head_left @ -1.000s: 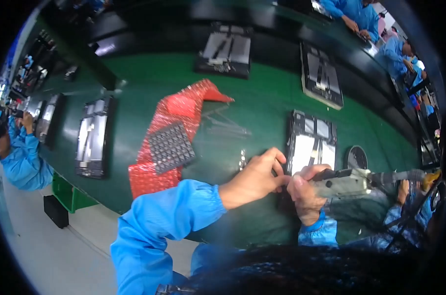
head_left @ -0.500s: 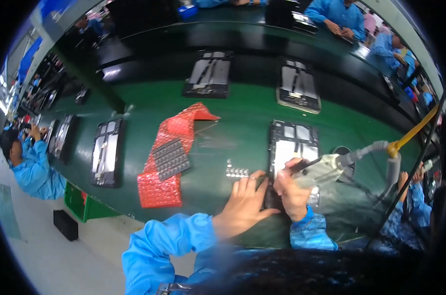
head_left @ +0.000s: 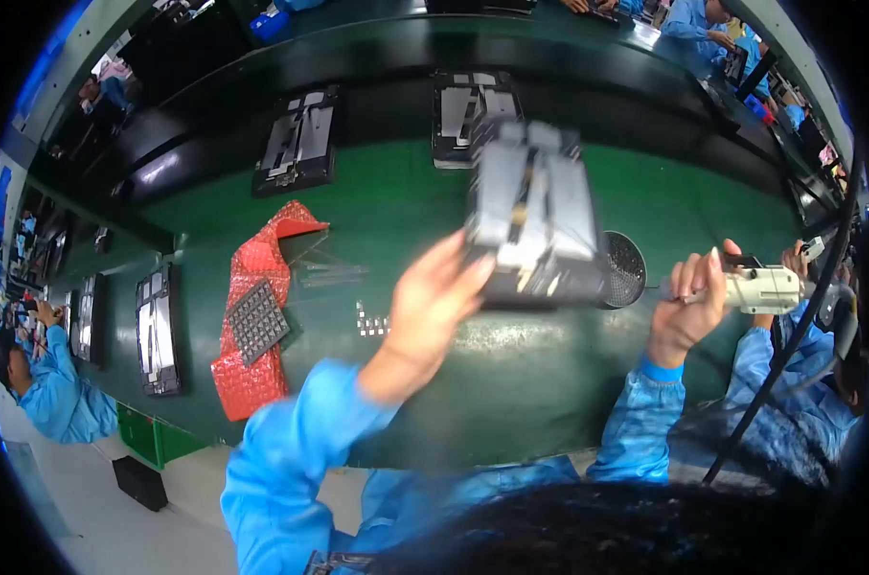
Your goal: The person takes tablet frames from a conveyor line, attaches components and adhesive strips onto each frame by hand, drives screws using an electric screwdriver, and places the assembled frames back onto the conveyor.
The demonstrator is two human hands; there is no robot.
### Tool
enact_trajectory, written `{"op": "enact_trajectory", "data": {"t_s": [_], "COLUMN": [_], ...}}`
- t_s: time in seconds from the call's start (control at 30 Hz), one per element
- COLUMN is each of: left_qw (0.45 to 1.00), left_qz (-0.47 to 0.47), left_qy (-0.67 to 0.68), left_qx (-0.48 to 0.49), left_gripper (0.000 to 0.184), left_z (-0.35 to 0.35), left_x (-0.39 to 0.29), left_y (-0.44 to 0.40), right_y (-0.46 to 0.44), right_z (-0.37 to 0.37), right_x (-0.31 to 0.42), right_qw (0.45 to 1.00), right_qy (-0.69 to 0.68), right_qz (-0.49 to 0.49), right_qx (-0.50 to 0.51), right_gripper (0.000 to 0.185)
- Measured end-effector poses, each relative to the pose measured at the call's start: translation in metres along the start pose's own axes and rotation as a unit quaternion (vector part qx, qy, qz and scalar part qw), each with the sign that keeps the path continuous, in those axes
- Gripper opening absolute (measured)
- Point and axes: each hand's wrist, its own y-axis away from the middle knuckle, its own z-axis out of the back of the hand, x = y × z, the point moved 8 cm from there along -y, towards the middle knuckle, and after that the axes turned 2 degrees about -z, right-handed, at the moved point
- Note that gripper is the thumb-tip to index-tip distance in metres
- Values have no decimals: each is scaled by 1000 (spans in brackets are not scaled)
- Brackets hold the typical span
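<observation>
My left hand (head_left: 423, 316) grips the lower left corner of an open-backed tablet (head_left: 535, 206), which is blurred by motion and looks raised over the green table. Its inside shows pale silver battery panels and a dark strip down the middle. Off to the right, my right hand (head_left: 686, 305) is closed round a pale electric screwdriver (head_left: 768, 289), its tip side pointing left. A round dark dish (head_left: 626, 270) of tiny parts sits between the tablet and the screwdriver. Small silvery pieces (head_left: 370, 320) lie on the table left of my left hand.
Red bubble wrap (head_left: 251, 385) lies at left with a dark gridded pad (head_left: 257, 322) on it. More open tablets rest at the back (head_left: 300, 144) and far left (head_left: 157, 331). A black cable (head_left: 789, 335) crosses at right. Co-workers in blue sit on both sides.
The tablet has come up off its place before me and moved away, toward the back, in my left hand. My right hand has drawn the screwdriver off it to the right. The view has shifted.
</observation>
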Motion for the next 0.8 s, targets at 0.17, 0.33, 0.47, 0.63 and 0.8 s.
{"op": "enact_trajectory", "data": {"t_s": [0.17, 0.33, 0.47, 0.63, 0.8], "left_qw": [991, 937, 754, 657, 789], "left_qz": [-126, -219, -423, -333, -305], "left_qy": [16, -262, -502, -676, -533], "left_qx": [31, -70, -14, -27, -32], "left_gripper": [31, 43, 67, 85, 68], "left_z": [-106, -108, -34, 68, 77], "left_x": [30, 24, -56, -34, -41], "left_y": [-197, -255, -195, -221, -218], "right_y": [5, 3, -6, -11, -11], "right_z": [-4, -1, 14, 25, 28], "right_x": [0, -18, -33, -49, -55], "right_qw": [1000, 997, 998, 994, 994], "right_qy": [13, 69, 2, 2, 38], "right_qz": [27, 23, -43, -87, -66], "right_qx": [4, 12, 55, 65, 74], "right_gripper": [31, 29, 29, 29, 26]}}
